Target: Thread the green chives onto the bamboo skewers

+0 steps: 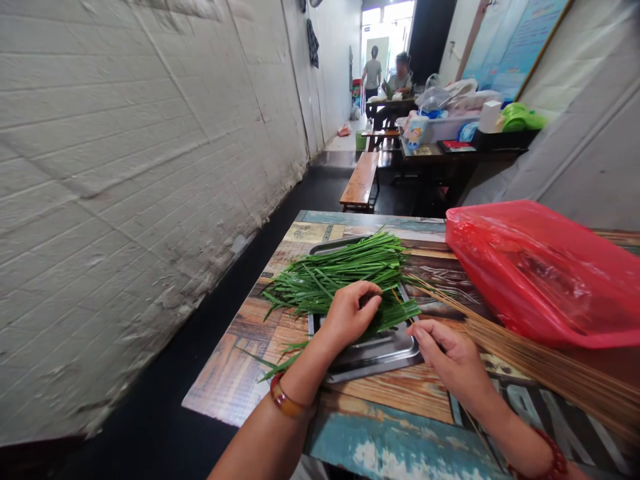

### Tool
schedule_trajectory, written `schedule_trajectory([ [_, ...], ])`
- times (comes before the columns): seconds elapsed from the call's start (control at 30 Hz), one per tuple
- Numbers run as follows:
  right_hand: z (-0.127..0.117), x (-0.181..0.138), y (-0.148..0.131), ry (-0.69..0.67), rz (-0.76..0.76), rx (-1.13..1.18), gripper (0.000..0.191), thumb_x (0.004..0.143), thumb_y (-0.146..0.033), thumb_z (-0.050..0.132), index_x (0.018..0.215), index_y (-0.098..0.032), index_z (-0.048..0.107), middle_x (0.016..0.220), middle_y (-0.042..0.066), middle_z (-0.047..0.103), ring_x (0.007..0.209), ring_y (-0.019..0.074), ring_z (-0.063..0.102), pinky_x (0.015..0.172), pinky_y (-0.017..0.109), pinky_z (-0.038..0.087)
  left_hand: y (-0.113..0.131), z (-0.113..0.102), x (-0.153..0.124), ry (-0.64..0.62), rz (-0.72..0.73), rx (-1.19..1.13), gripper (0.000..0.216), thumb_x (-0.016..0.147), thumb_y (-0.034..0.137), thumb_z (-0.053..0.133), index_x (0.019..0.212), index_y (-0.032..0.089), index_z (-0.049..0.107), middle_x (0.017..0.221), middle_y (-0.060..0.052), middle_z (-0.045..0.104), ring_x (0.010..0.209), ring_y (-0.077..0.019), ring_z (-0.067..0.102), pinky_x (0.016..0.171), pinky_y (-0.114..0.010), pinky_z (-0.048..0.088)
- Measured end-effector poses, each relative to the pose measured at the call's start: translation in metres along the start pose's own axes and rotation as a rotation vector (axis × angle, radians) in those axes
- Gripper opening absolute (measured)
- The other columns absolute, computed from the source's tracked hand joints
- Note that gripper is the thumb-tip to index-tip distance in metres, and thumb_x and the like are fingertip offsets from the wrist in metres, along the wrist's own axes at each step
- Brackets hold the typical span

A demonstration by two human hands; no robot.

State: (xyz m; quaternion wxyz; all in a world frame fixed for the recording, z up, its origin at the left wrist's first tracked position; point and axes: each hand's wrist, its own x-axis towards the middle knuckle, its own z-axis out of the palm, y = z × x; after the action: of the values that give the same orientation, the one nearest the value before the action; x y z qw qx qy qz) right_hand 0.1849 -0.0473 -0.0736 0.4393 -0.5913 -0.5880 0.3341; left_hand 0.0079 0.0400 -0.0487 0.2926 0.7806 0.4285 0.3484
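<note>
Long green garlic chives (340, 270) lie in bundles across a metal tray (383, 353), their leaves hanging over its left side. My left hand (353, 310) is closed over a small flat bunch of chives (400, 313) at the tray's near part; its fingertips are partly hidden. At the right edge of the tray, my right hand (445, 350) pinches a thin bamboo skewer (411, 320) beside the cut ends of that bunch. How far the skewer passes through the chives is hidden. Loose bamboo skewers (530, 357) lie in a pile to the right of my right hand.
A red plastic bag over a container (540, 267) takes up the table's right side. Beyond the patterned table (240, 373) stand a wooden bench (361, 179) and another table with boxes and bags. Two people are farther back. A white wall (150, 167) runs along the left.
</note>
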Motion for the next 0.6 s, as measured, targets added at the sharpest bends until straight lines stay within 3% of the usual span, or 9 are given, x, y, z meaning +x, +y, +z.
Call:
schedule_trajectory([
  [0.17, -0.0001, -0.0007, -0.0018, -0.012, -0.012, -0.009, 0.031, 0.086, -0.040, 0.045, 0.080, -0.017, 0.065, 0.052, -0.002, 0.053, 0.047, 0.0125, 0.047, 0.044, 0.023, 0.035, 0.0052, -0.0009, 0.0002, 0.004, -0.015, -0.061, 0.021, 0.084, 0.024, 0.050, 0.078, 0.014, 0.067, 0.070, -0.003, 0.067, 0.068, -0.0138, 0.060, 0.065, -0.023, 0.044],
  [0.43, -0.0016, -0.0035, -0.0045, -0.038, -0.048, -0.051, 0.030, 0.087, -0.038, 0.045, 0.086, -0.019, 0.068, 0.051, -0.002, 0.055, 0.047, 0.0124, 0.052, 0.045, 0.022, 0.037, 0.0022, 0.0026, -0.0001, 0.152, -0.035, -0.110, 0.005, 0.075, 0.015, 0.060, 0.074, 0.015, 0.065, 0.073, -0.003, 0.065, 0.070, -0.0132, 0.059, 0.064, -0.022, 0.043],
  [0.6, -0.0006, -0.0040, -0.0040, -0.028, -0.070, -0.067, 0.029, 0.087, -0.037, 0.045, 0.087, -0.019, 0.069, 0.051, -0.002, 0.055, 0.048, 0.0131, 0.053, 0.045, 0.023, 0.038, -0.0003, 0.0042, -0.0007, 0.169, -0.062, -0.132, 0.003, 0.074, 0.015, 0.060, 0.072, 0.015, 0.063, 0.070, -0.001, 0.063, 0.066, -0.0118, 0.056, 0.061, -0.021, 0.042],
])
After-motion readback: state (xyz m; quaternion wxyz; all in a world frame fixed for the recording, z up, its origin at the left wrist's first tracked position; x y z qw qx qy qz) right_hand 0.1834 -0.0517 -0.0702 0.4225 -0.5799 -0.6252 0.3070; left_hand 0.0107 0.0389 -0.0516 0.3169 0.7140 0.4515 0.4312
